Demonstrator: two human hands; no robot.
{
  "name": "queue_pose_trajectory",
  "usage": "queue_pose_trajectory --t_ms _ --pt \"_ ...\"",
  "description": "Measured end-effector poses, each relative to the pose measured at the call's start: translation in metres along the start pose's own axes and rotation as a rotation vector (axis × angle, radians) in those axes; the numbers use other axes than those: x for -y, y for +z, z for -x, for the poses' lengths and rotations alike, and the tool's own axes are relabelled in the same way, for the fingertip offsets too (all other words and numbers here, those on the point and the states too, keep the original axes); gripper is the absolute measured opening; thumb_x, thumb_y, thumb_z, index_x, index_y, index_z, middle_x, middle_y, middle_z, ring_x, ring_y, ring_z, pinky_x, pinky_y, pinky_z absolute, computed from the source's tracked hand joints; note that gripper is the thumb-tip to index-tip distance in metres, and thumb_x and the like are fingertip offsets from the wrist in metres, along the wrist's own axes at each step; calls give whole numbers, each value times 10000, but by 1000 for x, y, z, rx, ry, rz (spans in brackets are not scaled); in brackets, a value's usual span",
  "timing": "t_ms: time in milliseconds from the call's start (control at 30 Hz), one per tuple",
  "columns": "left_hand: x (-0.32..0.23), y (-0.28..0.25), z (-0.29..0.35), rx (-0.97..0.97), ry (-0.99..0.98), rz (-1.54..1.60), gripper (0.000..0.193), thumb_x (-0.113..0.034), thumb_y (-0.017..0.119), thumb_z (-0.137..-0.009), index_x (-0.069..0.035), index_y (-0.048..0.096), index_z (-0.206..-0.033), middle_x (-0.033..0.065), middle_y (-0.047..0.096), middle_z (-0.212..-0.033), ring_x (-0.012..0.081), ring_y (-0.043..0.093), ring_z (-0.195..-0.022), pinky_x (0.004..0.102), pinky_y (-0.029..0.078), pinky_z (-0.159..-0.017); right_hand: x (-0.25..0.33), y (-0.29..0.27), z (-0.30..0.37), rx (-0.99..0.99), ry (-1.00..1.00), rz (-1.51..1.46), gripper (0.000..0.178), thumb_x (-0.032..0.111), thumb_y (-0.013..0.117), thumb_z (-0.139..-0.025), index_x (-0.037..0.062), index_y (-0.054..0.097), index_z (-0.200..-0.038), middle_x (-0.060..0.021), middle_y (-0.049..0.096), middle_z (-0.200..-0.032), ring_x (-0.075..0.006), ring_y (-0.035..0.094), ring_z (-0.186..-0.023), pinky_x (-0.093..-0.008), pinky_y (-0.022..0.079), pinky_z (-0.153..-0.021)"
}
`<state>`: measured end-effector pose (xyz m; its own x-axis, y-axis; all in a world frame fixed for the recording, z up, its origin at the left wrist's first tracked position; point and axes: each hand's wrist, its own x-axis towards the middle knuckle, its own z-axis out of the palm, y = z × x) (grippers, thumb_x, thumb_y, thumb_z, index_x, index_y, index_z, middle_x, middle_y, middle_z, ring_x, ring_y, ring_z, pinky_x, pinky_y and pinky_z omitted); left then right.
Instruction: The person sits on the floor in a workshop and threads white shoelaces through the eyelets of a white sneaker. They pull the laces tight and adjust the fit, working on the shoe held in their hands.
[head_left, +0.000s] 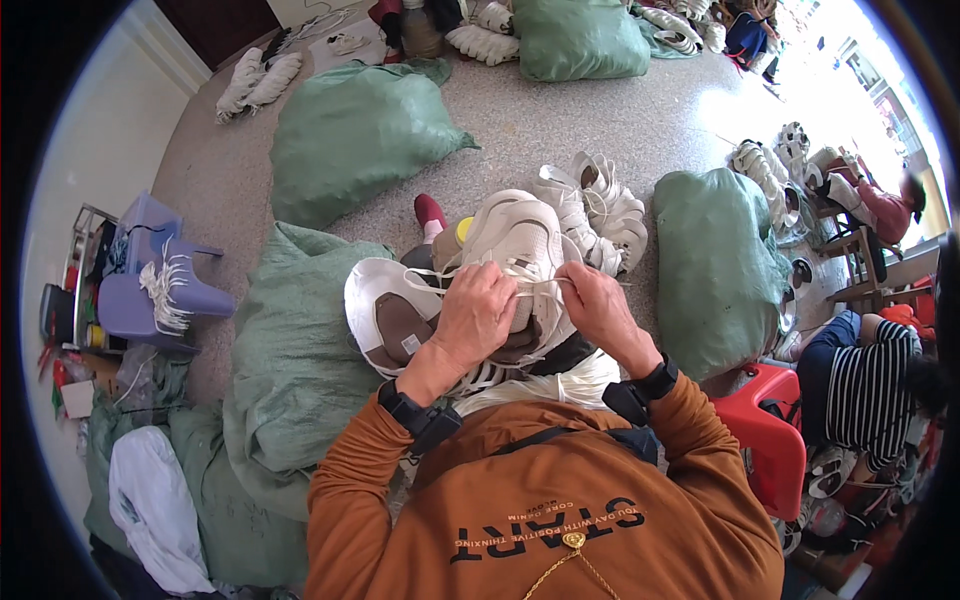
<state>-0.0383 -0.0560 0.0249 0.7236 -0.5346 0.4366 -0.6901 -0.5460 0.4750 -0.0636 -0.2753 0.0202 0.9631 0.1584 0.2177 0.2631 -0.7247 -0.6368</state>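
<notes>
The person sits over a white shoe (520, 245) held in the lap, toe pointing away; the left hand (475, 315) grips the near side of the shoe's upper, fingers curled shut on the upper and a strand of white lace (540, 287); the right hand (600, 310) pinches the other end of that lace between thumb and fingertips, closed on it, just beside the left hand; the lace runs taut between the two hands across the tongue area.

The work in hand looks like lacing; judging by the strands already crossing the front of the shoe, it seems partly threaded, though how many eyelets remain I cannot tell, since the hands cover them. A second white shoe (385, 310) lies sole-side open just left of the first, touching the left wrist; it looks unlaced, so by my reading that one is yet to do.

A bundle of white laces (560, 385) rests in the lap below the hands; a stack of white shoes (600, 210) sits on the floor just beyond, near a green sack (715, 270); more green sacks (355, 140) stand around, which suggests plenty of pairs are left. A purple stool (150, 280) with loose laces draped on it stands well apart at the left; another person in a striped top (870, 385) sits on the right, beside a red stool (770, 430).
</notes>
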Motion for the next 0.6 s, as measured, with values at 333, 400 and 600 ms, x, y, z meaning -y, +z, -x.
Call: queue_pose_trajectory --t_ms 333,400,600 --pt "-2 -2 -1 27 -9 31 109 -62 701 -825 -35 607 -872 121 555 -901 335 586 -895 441 476 -809 29 -3 5 157 -21 -108 281 209 740 -826 -7 560 -838 -150 583 -822 -308 566 -715 -391 472 -673" --pt "-1 -5 -3 31 2 32 108 -63 699 -828 -33 602 -865 118 552 -902 336 582 -896 446 473 -805 27 2 6 78 -115 -6 261 179 731 -793 -1 547 -839 -166 564 -893 -352 564 -806 -422 472 -732" --pt "-6 -63 41 112 17 -18 112 -48 695 -811 -35 587 -839 109 545 -912 323 559 -898 416 427 -827 6 15 2 -46 -160 -142 223 71 656 -720 -20 546 -891 -203 541 -1008 -406 531 -981 -460 454 -851"
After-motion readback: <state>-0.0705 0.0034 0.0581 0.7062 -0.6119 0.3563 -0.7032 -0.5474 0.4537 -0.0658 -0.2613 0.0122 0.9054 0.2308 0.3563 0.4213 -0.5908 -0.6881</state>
